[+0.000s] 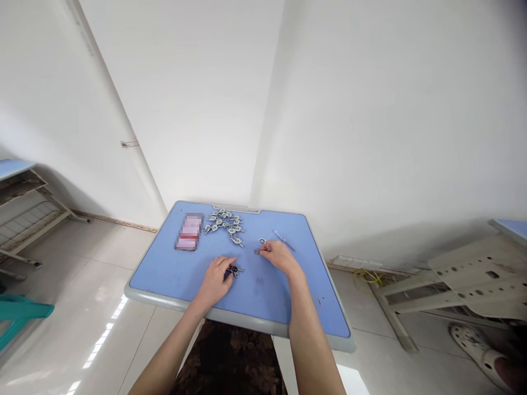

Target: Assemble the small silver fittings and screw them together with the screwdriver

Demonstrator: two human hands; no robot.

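Observation:
On the blue tabletop, my left hand (216,278) is closed around the edge of a small metal fitting (235,270) with a black round centre and thin prongs. To its right, the fingertips of my right hand (276,255) are pinched on a small grey metal piece (257,251), too small to make out fully. Just beyond those fingers lies a small metal ring-shaped part (262,241). A loose pile of similar silver fittings (224,220) is spread near the far edge. Right of the pile rests a thin pen-like tool (285,241).
A pinkish, blurred-out packet or phone (190,231) lies at the left of the desk (164,274). A white wall (349,109) stands behind it. A teal stool (24,312) is at left, another desk (465,274) at right, near a person's shoe (469,343).

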